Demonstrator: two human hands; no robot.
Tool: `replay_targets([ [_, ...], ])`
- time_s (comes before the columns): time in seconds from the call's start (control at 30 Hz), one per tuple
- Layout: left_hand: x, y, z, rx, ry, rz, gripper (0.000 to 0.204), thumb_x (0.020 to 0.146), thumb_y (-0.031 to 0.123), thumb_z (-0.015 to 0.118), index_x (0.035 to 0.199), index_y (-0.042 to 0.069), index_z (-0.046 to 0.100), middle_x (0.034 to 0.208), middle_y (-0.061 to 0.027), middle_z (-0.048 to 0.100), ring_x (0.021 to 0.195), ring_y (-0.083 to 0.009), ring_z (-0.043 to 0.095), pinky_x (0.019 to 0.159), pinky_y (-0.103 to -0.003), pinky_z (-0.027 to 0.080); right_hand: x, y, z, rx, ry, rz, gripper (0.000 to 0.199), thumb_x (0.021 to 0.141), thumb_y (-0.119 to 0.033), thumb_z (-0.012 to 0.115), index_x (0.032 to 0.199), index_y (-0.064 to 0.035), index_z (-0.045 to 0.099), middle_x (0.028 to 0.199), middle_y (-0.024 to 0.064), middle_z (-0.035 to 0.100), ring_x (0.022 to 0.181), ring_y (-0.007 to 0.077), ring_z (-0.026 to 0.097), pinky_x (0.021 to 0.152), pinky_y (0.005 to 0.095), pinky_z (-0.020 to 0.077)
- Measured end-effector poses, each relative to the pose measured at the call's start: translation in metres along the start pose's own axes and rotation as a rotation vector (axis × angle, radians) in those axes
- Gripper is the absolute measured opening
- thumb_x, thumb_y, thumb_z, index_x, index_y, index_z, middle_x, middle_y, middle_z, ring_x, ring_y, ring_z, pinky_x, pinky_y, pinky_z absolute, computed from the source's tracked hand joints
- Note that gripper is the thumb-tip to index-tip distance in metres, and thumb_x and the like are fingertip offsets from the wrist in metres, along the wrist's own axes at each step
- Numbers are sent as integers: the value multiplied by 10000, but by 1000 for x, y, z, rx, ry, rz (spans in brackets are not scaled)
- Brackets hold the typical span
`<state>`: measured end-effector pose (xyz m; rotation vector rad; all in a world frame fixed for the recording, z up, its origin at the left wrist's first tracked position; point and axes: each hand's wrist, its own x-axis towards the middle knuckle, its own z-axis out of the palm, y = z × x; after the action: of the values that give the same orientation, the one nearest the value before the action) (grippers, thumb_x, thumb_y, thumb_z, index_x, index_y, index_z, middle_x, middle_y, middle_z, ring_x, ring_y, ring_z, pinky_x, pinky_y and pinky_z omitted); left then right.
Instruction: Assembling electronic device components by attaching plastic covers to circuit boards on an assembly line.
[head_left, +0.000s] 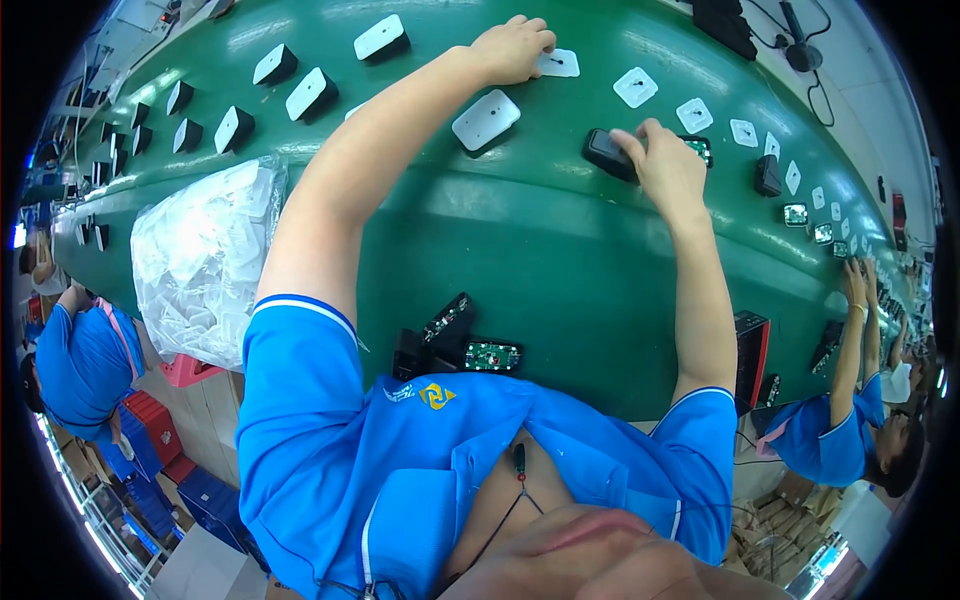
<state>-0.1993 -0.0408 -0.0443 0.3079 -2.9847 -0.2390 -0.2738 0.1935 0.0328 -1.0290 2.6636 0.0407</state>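
Note:
My left hand (513, 50) reaches to the far side of the green work surface, its fingers curled at the edge of a flat white plate (561, 64) with a small dark piece on it. My right hand (668, 170) grips a black plastic housing (607, 155) by its right end, thumb on top. Just beyond that hand lies a green circuit board (697, 149), partly hidden by the fingers. A black housing with a white face (486, 121) rests between my arms. Close to my body are another circuit board (492, 355) and black housings (447, 320).
A clear bag of white plastic parts (205, 260) lies left of my left arm. Several white-faced housings (312, 94) stand at the far left. More white plates (635, 87) and boards (795, 214) line the right. Co-workers sit at left and right, one with hands (858, 283) on the surface.

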Motion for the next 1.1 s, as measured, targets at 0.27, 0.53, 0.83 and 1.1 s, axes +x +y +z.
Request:
replay_targets([
  [0.27,-11,2,-13,-63,69,24,358,804,103,659,1144,102,547,1111,-33,573,1034,-241,529,907,-345,462,7,26,40,163,422,-623,316,775,-116,664,1065,-10,596,950,122,644,836,284,615,781,347,487],
  [0.53,-6,-26,-3,-283,170,65,352,805,58,579,1156,59,559,1096,-96,610,957,-288,583,852,-351,480,73,-28,28,442,520,-668,292,791,-78,616,1079,-28,631,1055,91,641,906,290,613,812,349,482],
  [0.83,-26,-12,-32,-426,-82,-81,394,787,13,513,1176,17,573,1112,-137,641,978,-332,599,844,-347,481,113,-47,23,244,352,-760,304,725,-100,639,1023,-44,628,1062,102,599,939,295,551,832,355,451],
  [1.1,-34,-15,-25,-417,-120,-105,370,846,56,450,1189,43,587,1160,-87,639,1018,-309,600,866,-333,470,105,-55,24,161,410,-805,289,748,-77,610,1035,-51,623,1005,75,576,898,272,544,800,332,453],
])
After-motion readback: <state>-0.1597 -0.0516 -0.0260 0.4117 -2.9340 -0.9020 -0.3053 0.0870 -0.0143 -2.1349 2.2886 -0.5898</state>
